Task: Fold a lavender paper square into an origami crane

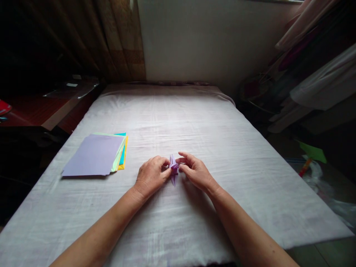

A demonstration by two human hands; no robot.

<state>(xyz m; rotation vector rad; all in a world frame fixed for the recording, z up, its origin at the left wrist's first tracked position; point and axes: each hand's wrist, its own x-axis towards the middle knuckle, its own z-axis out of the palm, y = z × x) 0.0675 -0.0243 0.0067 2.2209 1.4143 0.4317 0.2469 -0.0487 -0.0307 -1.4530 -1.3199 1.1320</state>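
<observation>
A small folded purple origami piece (174, 167) is between my two hands over the bed-like surface, with narrow points toward the far side and toward me. My left hand (152, 171) pinches its left side between thumb and fingers. On the other side, my right hand (196, 172) has its thumb and a bent finger at the piece's right edge, while another finger is raised off it. The fingertips partly hide both edges of the paper.
A stack of coloured paper sheets (93, 155), lavender on top, lies left on the pale cloth (178, 122). Beyond the left edge is a reddish wooden table (30, 111). Hanging clothes (325, 85), a green sheet (313, 152) and plastic bags (325, 185) are at right.
</observation>
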